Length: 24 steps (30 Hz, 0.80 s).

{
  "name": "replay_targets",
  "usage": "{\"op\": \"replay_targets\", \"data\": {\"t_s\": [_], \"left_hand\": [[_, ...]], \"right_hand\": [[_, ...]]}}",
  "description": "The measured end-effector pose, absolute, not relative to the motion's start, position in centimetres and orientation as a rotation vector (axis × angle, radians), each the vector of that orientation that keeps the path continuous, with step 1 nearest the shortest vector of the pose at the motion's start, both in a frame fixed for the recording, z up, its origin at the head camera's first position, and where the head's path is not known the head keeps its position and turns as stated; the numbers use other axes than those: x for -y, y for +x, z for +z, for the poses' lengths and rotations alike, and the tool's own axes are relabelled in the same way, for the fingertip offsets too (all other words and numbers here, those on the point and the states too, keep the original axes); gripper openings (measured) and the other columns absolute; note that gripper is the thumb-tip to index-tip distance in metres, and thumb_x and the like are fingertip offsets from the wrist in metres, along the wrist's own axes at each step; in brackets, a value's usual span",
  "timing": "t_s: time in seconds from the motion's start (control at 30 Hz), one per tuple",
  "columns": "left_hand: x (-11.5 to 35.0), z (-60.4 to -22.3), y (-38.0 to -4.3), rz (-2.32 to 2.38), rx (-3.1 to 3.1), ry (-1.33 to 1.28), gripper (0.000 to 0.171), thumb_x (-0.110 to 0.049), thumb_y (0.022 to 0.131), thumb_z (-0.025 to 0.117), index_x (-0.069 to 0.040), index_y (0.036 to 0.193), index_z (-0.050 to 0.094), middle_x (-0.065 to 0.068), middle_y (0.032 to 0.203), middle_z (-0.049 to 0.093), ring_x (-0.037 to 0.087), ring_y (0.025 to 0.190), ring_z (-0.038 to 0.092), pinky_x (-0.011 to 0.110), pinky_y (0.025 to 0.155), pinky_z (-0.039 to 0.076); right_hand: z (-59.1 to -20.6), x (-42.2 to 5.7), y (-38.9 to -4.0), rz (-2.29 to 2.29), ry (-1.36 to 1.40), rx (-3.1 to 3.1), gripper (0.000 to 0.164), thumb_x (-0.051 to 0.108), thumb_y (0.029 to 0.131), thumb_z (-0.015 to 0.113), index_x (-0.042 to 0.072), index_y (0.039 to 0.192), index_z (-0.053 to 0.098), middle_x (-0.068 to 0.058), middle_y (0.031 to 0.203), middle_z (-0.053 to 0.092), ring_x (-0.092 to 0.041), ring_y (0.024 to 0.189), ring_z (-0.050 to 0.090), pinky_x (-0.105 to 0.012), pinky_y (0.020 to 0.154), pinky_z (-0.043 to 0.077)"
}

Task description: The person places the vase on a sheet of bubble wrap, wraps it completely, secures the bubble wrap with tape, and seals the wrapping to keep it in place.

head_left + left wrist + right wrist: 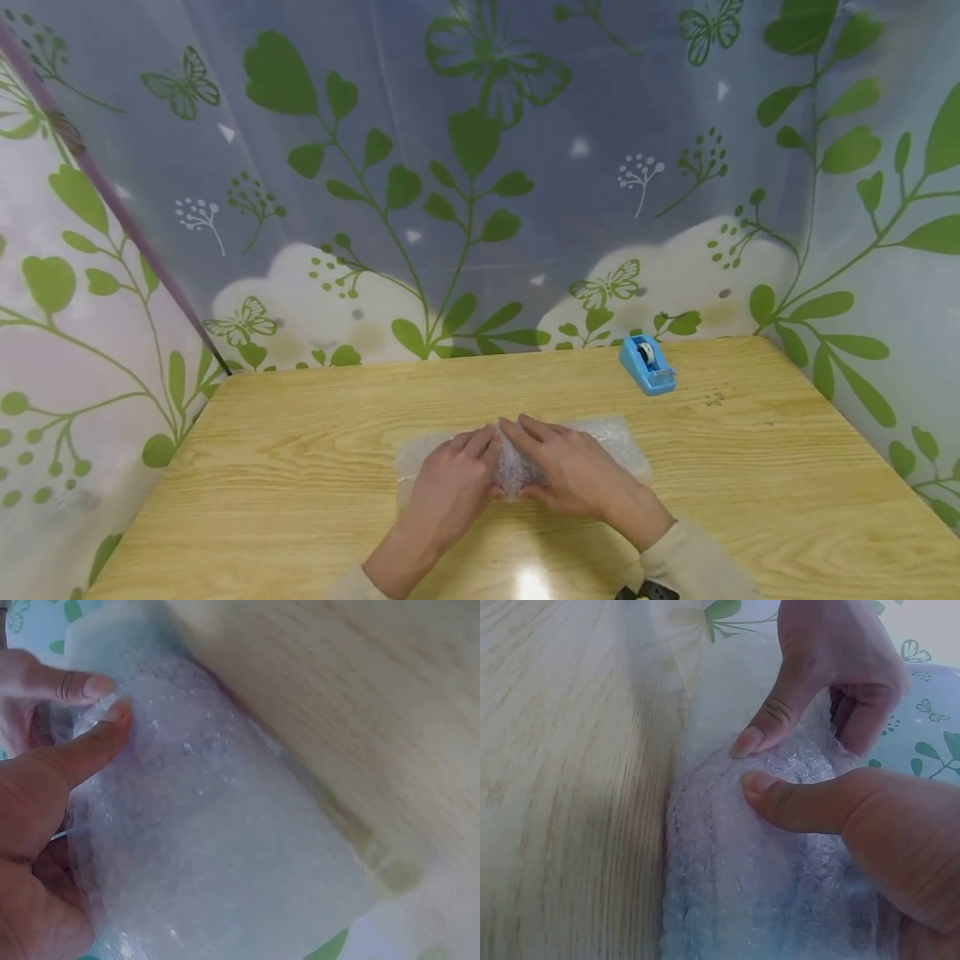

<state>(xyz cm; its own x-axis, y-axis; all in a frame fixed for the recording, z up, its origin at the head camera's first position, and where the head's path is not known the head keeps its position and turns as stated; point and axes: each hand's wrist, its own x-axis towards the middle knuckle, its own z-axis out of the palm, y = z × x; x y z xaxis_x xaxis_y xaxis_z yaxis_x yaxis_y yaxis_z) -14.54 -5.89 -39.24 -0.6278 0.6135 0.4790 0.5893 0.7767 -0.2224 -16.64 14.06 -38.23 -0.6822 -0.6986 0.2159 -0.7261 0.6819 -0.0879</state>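
Note:
Between both hands lies a clear bubble wrap roll [513, 473], folded round something with a faint purple tint that stays hidden inside. My left hand [453, 479] grips the roll from the left, its thumb pressed on the near side and its fingers over the top. From the right, my right hand [573, 471] holds it the same way, the two thumbs close together. Flat ends of the wrap stick out past each hand. In the left wrist view the bubble wrap [202, 802] stretches away from the thumbs; the right wrist view shows rows of bubbles [735, 847].
A blue tape dispenser [648, 367] with a roll of tape stands toward the back right of the wooden table [300, 442]. Behind and at both sides hangs a leaf-and-butterfly patterned curtain [480, 208]. A black object [648, 592] shows at the right sleeve.

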Motion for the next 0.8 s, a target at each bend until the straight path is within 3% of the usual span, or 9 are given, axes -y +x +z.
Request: {"op": "replay_targets", "data": {"t_s": [0.3, 0.6, 0.8], "left_hand": [[5.4, -39.6, -14.2, 0.012, 2.449, -0.844, 0.077, -0.035, 0.060, 0.089, 0.002, 0.121, 0.060, 0.016, 0.117, 0.064, 0.026, 0.103, 0.064, 0.031, 0.081, 0.054], [5.6, -39.7, -14.2, 0.045, 2.382, -0.883, 0.068, -0.038, 0.059, 0.088, -0.002, 0.112, 0.065, 0.016, 0.115, 0.064, 0.026, 0.102, 0.064, 0.030, 0.079, 0.055], [5.5, -39.3, -14.2, 0.062, 2.404, -0.865, 0.066, -0.039, 0.058, 0.088, -0.003, 0.110, 0.067, 0.015, 0.113, 0.065, 0.025, 0.101, 0.064, 0.030, 0.077, 0.055]], "right_hand": [[-38.1, -14.0, -16.6, 0.309, 1.160, 2.737, 0.078, 0.033, 0.080, 0.077, 0.006, 0.143, 0.042, -0.023, 0.133, 0.051, -0.038, 0.104, 0.060, -0.047, 0.077, 0.054], [-38.7, -14.2, -16.5, 0.508, 1.103, 2.740, 0.082, 0.030, 0.078, 0.080, 0.005, 0.144, 0.038, -0.019, 0.140, 0.045, -0.035, 0.110, 0.057, -0.046, 0.083, 0.052], [-39.8, -14.2, -16.0, 0.619, 1.060, 2.617, 0.072, 0.024, 0.074, 0.083, 0.006, 0.134, 0.049, -0.019, 0.136, 0.039, -0.035, 0.118, 0.047, -0.042, 0.083, 0.052]]}}
